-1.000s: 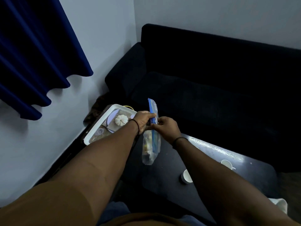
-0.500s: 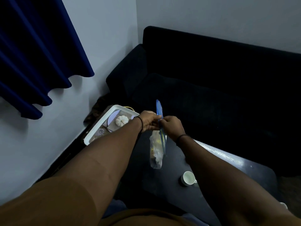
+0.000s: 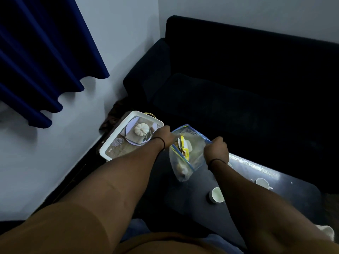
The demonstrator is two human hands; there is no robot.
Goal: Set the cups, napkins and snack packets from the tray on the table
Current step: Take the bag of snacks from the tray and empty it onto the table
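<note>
Change: the zip bag point(image 3: 187, 153), pinched closed moments ago, is now pulled open over the dark tabletop point(image 3: 302, 195); the snack packets point(image 3: 183, 147) inside can likely be reached next.
Sofa point(image 3: 238, 88): dark, behind the tabletop.
Tray point(image 3: 117, 136): white, left of the bag.
Left hand point(image 3: 166, 136): grasping the bag's left rim.
Right hand point(image 3: 216, 149): grasping the right rim.
Cups point(image 3: 217, 195): two already on the tabletop, clear of the bag.

1. A dark, glossy table point(image 3: 297, 195) is seen low in the view, with a bright glare along its far edge.
2. A white cup point(image 3: 217, 195) is set upright on the table, near its middle.
3. A second white cup point(image 3: 262, 182) is placed further right, apart from the first.
4. A white tray point(image 3: 117, 136) is set at the table's far left end; its support is hidden.
</note>
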